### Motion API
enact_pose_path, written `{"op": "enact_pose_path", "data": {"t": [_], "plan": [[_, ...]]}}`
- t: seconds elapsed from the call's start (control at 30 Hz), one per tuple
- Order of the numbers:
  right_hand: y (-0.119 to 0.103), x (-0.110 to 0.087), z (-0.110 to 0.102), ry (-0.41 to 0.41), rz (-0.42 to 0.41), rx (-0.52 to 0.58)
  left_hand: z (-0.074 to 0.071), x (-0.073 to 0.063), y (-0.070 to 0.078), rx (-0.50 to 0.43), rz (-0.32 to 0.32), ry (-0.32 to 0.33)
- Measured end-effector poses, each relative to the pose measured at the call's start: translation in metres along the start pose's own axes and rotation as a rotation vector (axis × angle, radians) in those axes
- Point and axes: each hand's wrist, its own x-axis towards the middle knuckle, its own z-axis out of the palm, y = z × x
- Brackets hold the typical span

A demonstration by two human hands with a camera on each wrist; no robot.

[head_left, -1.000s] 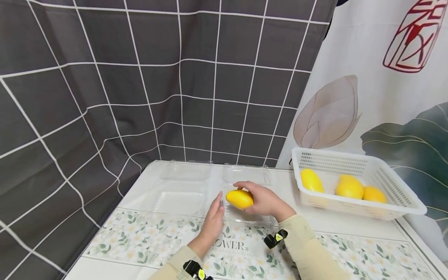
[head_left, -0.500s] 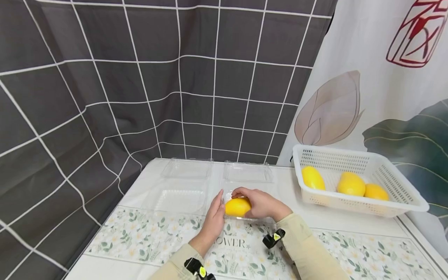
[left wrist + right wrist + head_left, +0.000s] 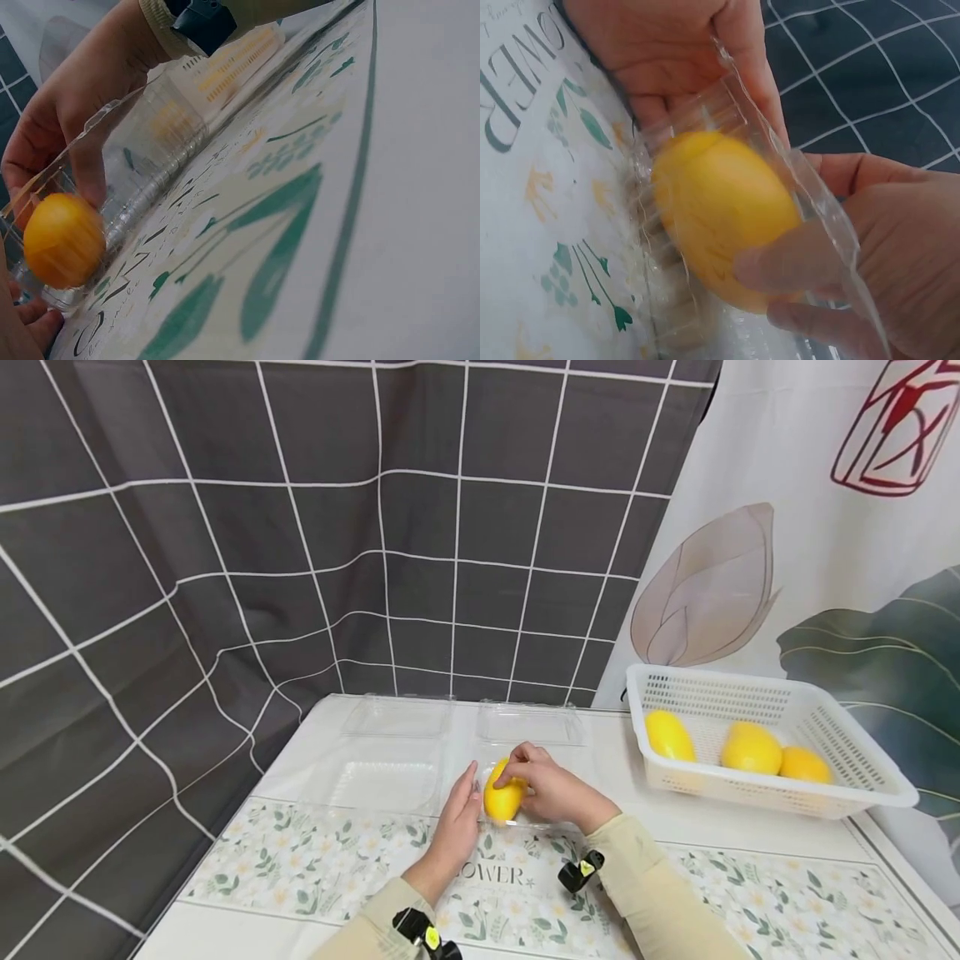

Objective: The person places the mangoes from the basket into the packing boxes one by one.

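Note:
A yellow mango (image 3: 504, 792) stands tilted at the left end of a clear plastic clamshell box (image 3: 558, 806) on the table. My right hand (image 3: 553, 785) reaches into the box from the right, fingers and thumb curled against the mango. In the right wrist view, a finger and thumb touch the mango (image 3: 720, 214) through and behind the clear wall. My left hand (image 3: 455, 822) rests along the outside of the box's left wall, fingers straight. The left wrist view shows the mango (image 3: 64, 240) inside the box, with the right hand (image 3: 82, 112) over it.
Left of the box lies another open clear clamshell box (image 3: 386, 785). Both lids fold out toward the dark grid curtain (image 3: 420, 527). A white plastic basket (image 3: 862, 777) with several yellow mangoes stands on the right. A floral mat (image 3: 315, 852) covers the near table.
My right hand has lowered the mango into the box and turned it from lying sideways to lengthwise. My left hand has stayed at the box's left side.

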Motion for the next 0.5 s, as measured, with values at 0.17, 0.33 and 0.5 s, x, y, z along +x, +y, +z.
{"op": "enact_pose_path", "data": {"t": [0.17,0.33,0.5], "plan": [[-0.0009,0.0003,0.0027,0.031,0.027,-0.024,-0.0002,0.0006,-0.0004,0.008,0.008,-0.003],[0.0003,0.0013,0.0059,0.023,0.021,-0.025,-0.0004,-0.0001,-0.0011,0.009,0.006,0.002],[0.0008,0.0012,0.0059,0.038,0.009,-0.003,0.0007,0.0001,-0.0016,0.008,0.013,-0.002]]}}
